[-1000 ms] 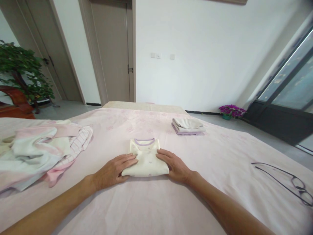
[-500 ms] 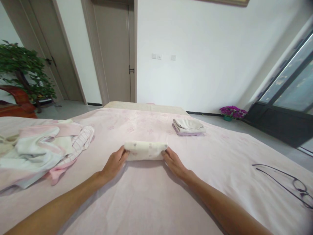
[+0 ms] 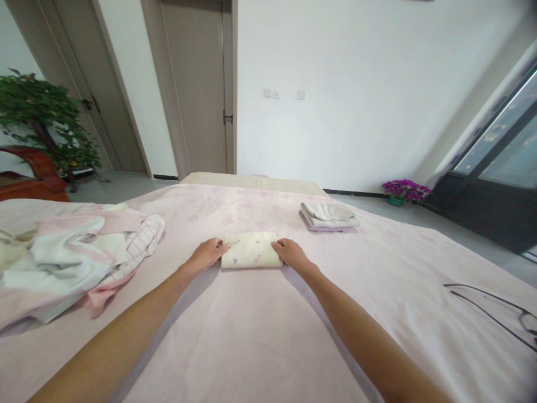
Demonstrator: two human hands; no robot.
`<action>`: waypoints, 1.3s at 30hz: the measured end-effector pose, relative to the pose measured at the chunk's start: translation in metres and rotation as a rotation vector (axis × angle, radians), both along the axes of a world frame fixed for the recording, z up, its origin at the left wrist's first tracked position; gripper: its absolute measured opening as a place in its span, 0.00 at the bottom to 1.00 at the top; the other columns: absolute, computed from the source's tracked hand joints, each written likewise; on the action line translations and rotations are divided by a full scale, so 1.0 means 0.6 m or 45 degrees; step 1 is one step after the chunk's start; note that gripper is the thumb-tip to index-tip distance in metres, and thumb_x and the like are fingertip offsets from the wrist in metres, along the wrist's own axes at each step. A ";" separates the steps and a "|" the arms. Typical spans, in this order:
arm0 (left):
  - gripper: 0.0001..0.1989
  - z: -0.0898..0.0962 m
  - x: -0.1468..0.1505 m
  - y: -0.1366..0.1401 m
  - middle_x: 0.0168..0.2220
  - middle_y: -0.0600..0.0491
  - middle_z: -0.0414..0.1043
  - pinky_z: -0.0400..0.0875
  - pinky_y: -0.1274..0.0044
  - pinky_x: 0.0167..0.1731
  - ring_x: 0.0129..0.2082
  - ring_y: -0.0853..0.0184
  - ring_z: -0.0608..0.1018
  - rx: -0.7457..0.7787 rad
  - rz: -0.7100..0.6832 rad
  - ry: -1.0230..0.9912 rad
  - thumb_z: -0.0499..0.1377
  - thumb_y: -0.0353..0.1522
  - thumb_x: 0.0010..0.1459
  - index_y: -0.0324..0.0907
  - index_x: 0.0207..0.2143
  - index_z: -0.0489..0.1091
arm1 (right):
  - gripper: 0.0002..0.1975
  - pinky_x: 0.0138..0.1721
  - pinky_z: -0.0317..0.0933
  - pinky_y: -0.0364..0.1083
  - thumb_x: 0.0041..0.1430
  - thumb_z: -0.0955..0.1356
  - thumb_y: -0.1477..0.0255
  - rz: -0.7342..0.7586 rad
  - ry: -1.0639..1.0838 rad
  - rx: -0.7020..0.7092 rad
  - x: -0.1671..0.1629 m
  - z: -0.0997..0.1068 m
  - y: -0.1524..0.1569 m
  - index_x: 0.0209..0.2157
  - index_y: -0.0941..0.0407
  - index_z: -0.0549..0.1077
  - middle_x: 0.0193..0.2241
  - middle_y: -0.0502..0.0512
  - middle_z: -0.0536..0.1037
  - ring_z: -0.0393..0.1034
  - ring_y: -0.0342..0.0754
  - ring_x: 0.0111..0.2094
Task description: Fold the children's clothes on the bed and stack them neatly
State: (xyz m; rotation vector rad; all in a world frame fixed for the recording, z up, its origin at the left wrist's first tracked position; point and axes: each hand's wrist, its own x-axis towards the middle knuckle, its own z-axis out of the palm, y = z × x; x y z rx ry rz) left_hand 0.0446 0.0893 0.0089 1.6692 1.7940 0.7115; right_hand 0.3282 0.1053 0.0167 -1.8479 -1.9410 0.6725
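Observation:
A cream cloth [image 3: 251, 251] with small faded prints lies folded into a flat rectangle on the pink bedspread [image 3: 247, 336]. My left hand [image 3: 208, 253] grips its left edge, thumb on top. At the opposite edge, my right hand [image 3: 293, 255] pinches the cloth with thumb and fingers closed; the fingers beneath are partly hidden. Beyond my right hand sits a stack of folded cloths [image 3: 328, 217], grey-beige on top and lilac below. A loose heap of clothes [image 3: 79, 252], white, pink and striped, spreads out to the left.
Dark-framed glasses [image 3: 495, 305] lie at the right, cut off by the picture's edge. Behind the bed are a door [image 3: 195, 89] and a white wall. Purple flowers [image 3: 406, 190] in a pot stand on the floor, and a leafy plant [image 3: 46, 117] is at far left.
The cream cloth has gone from a narrow roll-like strip to a flatter rectangle, its top face now showing. Both hands have moved slightly away from me, still at its ends.

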 end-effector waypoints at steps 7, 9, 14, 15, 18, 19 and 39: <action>0.26 0.020 -0.009 0.005 0.18 0.57 0.65 0.53 0.78 0.21 0.18 0.71 0.63 -0.264 -0.209 -0.290 0.66 0.53 0.38 0.38 0.27 0.71 | 0.06 0.22 0.54 0.40 0.51 0.69 0.69 0.142 0.189 -0.286 0.014 0.032 0.009 0.28 0.58 0.71 0.20 0.51 0.73 0.67 0.43 0.22; 0.26 0.028 -0.010 0.001 0.17 0.57 0.64 0.52 0.78 0.20 0.17 0.72 0.61 -0.299 -0.224 -0.326 0.67 0.51 0.36 0.38 0.26 0.71 | 0.06 0.21 0.53 0.39 0.51 0.69 0.71 0.191 0.271 -0.294 0.019 0.037 0.001 0.31 0.58 0.71 0.22 0.49 0.73 0.66 0.42 0.23; 0.20 0.052 -0.008 -0.031 0.28 0.53 0.72 0.63 0.77 0.28 0.27 0.65 0.72 0.032 -0.306 -0.327 0.66 0.45 0.43 0.40 0.34 0.72 | 0.25 0.30 0.61 0.41 0.48 0.71 0.74 0.344 0.482 0.210 0.035 0.039 -0.029 0.50 0.57 0.69 0.35 0.52 0.75 0.68 0.43 0.31; 0.17 0.054 -0.007 -0.042 0.31 0.53 0.73 0.65 0.76 0.31 0.31 0.64 0.73 0.243 -0.335 -0.245 0.65 0.43 0.45 0.41 0.34 0.71 | 0.25 0.35 0.62 0.43 0.49 0.71 0.74 0.387 0.423 0.388 0.039 0.038 -0.037 0.51 0.56 0.69 0.37 0.53 0.75 0.68 0.44 0.33; 0.07 0.042 -0.005 -0.074 0.35 0.51 0.71 0.66 0.74 0.39 0.37 0.63 0.72 0.794 -0.453 0.132 0.60 0.36 0.54 0.43 0.33 0.69 | 0.16 0.43 0.60 0.46 0.56 0.67 0.77 0.584 0.080 0.787 0.051 0.027 -0.067 0.47 0.54 0.73 0.41 0.56 0.74 0.67 0.48 0.41; 0.04 0.034 -0.005 -0.084 0.35 0.51 0.70 0.66 0.74 0.40 0.37 0.63 0.72 0.874 -0.515 0.238 0.58 0.34 0.56 0.43 0.33 0.69 | 0.13 0.44 0.59 0.46 0.58 0.66 0.78 0.644 -0.038 0.846 0.054 0.021 -0.078 0.45 0.54 0.74 0.41 0.57 0.74 0.67 0.49 0.42; 0.28 0.006 0.082 -0.128 0.67 0.48 0.55 0.43 0.60 0.66 0.68 0.56 0.56 0.636 -0.911 0.448 0.53 0.46 0.64 0.50 0.64 0.60 | 0.16 0.44 0.57 0.48 0.55 0.62 0.83 0.861 -0.383 0.739 0.061 0.033 -0.122 0.36 0.54 0.78 0.34 0.56 0.76 0.67 0.49 0.39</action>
